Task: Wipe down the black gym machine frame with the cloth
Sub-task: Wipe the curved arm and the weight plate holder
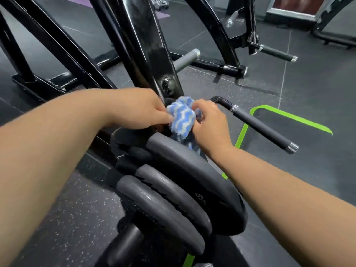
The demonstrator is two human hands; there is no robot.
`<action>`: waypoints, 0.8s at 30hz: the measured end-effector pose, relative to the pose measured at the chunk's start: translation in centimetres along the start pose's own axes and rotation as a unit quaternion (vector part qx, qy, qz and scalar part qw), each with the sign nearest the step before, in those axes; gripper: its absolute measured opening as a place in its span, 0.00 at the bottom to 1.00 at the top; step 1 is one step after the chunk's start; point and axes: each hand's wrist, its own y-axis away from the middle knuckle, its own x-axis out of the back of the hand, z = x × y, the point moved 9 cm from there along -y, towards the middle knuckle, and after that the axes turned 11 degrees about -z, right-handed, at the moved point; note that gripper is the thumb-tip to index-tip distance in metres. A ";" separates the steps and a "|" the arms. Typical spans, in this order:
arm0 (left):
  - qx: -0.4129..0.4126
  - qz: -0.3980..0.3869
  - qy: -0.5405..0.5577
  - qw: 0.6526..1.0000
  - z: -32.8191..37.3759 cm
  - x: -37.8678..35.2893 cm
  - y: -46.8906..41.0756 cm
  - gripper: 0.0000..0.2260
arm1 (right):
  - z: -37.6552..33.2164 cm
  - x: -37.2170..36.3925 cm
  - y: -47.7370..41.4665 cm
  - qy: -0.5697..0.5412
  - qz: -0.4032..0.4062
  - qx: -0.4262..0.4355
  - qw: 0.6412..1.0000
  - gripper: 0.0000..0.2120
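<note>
A glossy black machine frame arm slopes down from the top centre to a pivot bolt. Just below the bolt a bunched blue, white and grey zigzag cloth sits against the frame's lower end. My left hand grips the cloth's left side with curled fingers. My right hand pinches the cloth's right side from above. The frame's lowest part is hidden behind the cloth and hands.
Three black weight plates sit stacked on a peg right under my hands. A padded handle bar juts out to the right. Other black frame tubes cross at left. Green tape marks the dark rubber floor.
</note>
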 end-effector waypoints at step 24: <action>-0.174 0.033 -0.633 0.753 8.1 -4.0 -7.5 0.17 | 6.8 -2.7 4.0 -0.091 -0.054 -0.032 0.994 0.09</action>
